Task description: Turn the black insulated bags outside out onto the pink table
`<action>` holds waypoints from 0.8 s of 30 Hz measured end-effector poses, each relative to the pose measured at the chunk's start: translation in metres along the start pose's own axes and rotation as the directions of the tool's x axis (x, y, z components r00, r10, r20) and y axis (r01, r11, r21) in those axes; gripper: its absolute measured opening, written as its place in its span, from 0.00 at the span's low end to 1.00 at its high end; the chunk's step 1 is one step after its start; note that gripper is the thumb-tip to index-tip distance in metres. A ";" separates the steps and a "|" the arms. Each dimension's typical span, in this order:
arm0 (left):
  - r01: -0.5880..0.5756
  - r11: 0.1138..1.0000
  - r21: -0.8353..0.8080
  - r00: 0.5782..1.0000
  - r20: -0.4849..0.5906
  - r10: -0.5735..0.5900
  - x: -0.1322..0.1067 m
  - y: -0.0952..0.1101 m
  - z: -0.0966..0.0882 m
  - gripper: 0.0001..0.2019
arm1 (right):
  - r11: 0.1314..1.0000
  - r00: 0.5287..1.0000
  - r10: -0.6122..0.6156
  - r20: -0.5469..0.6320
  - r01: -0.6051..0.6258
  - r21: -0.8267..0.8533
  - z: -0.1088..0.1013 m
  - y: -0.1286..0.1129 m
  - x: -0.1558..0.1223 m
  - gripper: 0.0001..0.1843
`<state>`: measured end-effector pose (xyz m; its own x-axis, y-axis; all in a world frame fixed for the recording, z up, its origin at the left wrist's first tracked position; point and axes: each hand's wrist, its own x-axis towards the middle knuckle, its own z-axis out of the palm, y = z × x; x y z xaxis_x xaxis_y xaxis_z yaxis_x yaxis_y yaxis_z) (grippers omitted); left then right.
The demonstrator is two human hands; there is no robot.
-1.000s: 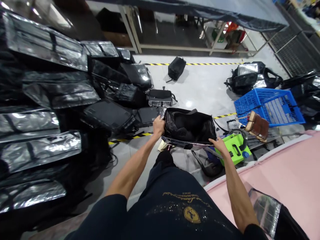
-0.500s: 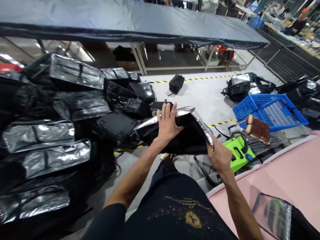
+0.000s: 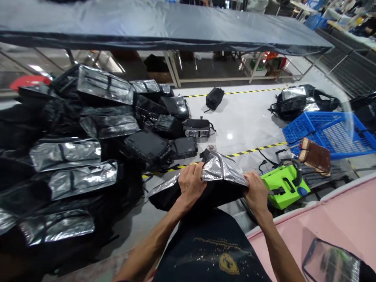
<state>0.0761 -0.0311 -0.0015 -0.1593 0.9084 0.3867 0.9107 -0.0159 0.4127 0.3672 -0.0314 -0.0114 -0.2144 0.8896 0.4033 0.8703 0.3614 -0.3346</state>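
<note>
I hold a black bag in a clear plastic sleeve (image 3: 221,172) in front of my waist, above the grey floor. My left hand (image 3: 190,183) is closed on the bag's left part, fingers curled over the crinkled plastic flap. At the bag's right end my right hand (image 3: 256,192) grips the plastic edge, fingers wrapped under. The bag's black body hangs below the flap, partly hidden by my hands.
A big heap of plastic-wrapped black bags (image 3: 88,133) fills the left. A blue crate (image 3: 329,131), a green tool (image 3: 284,185) and a brown brush (image 3: 315,155) lie to the right. A pink table (image 3: 337,223) is at lower right, a long dark table (image 3: 152,23) beyond.
The bag has come down and closer to my body. My left hand went from lying flat on top to gripping the folded plastic flap; the right hand keeps its hold.
</note>
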 end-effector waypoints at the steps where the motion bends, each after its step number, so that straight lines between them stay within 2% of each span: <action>1: 0.022 1.000 0.000 1.000 -0.005 -0.022 0.000 -0.001 0.000 0.15 | 1.000 1.000 0.010 0.007 -0.010 -0.003 0.004 -0.008 0.005 0.16; 4: 0.086 0.995 -0.039 0.996 0.034 -0.085 0.015 -0.009 -0.002 0.16 | 1.000 1.000 0.008 -0.019 -0.008 0.006 0.006 -0.030 0.030 0.22; 7: 0.093 0.972 -0.217 0.974 0.223 -0.044 0.041 -0.022 -0.008 0.19 | 0.999 0.999 -0.044 -0.029 0.043 -0.030 -0.001 -0.043 0.058 0.27; 9: 0.127 0.918 -0.375 0.915 0.401 0.037 0.062 -0.033 -0.011 0.19 | 0.995 0.996 -0.087 -0.017 0.087 -0.041 -0.006 -0.047 0.075 0.27; 12: 0.271 0.822 -0.502 0.769 0.627 0.129 0.095 -0.054 -0.011 0.18 | 0.990 0.993 -0.119 0.026 0.121 -0.076 -0.005 -0.049 0.101 0.28; 13: 0.318 0.797 -0.513 0.728 0.670 0.141 0.106 -0.061 -0.009 0.19 | 0.988 0.992 -0.114 0.051 0.119 -0.098 -0.001 -0.050 0.112 0.29; 15: 0.395 0.754 -0.525 0.684 0.716 0.140 0.126 -0.075 0.000 0.23 | 0.983 0.990 -0.087 0.110 0.103 -0.150 0.013 -0.050 0.136 0.33; 18: 0.491 0.679 -0.546 0.667 0.737 0.110 0.148 -0.095 0.022 0.30 | 0.977 0.974 -0.018 0.226 0.065 -0.201 0.045 -0.048 0.181 0.37; 20: 0.536 0.657 -0.530 0.679 0.733 0.037 0.154 -0.109 0.040 0.31 | 0.982 0.945 0.021 0.325 0.041 -0.182 0.068 -0.045 0.212 0.39; 24: 0.578 0.685 -0.443 0.707 0.691 -0.150 0.144 -0.140 0.078 0.32 | 0.999 0.865 0.035 0.501 -0.036 -0.007 0.119 -0.027 0.257 0.34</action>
<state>-0.0447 0.1345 -0.0684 0.0145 0.9335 -0.3584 0.3632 0.3290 0.8717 0.2357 0.2209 0.0006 -0.3773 0.9217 -0.0896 0.8805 0.3271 -0.3432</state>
